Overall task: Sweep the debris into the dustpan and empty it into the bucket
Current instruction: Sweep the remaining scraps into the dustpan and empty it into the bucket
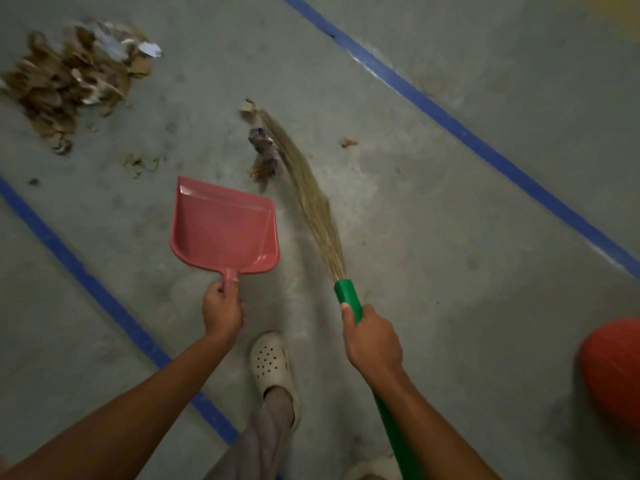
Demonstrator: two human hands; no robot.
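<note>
Two lots of debris lie ahead of you: a big heap of dry leaves and paper scraps (65, 81) at the far left, and a small clump (261, 147) touching the left side of the broom's bristles (308, 202). A few loose bits (138, 164) sit between the heap and the pink dustpan (225, 230), and one stray leaf (348, 143) lies just right of the bristles.

The dustpan is empty, with its open mouth facing away from you, near the small clump but apart from it. You cannot tell whether its lip touches the floor. Your left hand (223, 310) grips its short handle, fingers curled round it. Your right hand (372, 341) is wrapped round the broom's green handle (349, 296), just below the bristles, which slant up and to the left.

Under it all is a grey concrete floor (433, 220) crossed by two blue lines, one on the left (86, 275) and one on the right (450, 119). Your pale perforated shoe (273, 362) stands between your arms. A rounded orange-red thing (613, 372) shows at the right edge.
</note>
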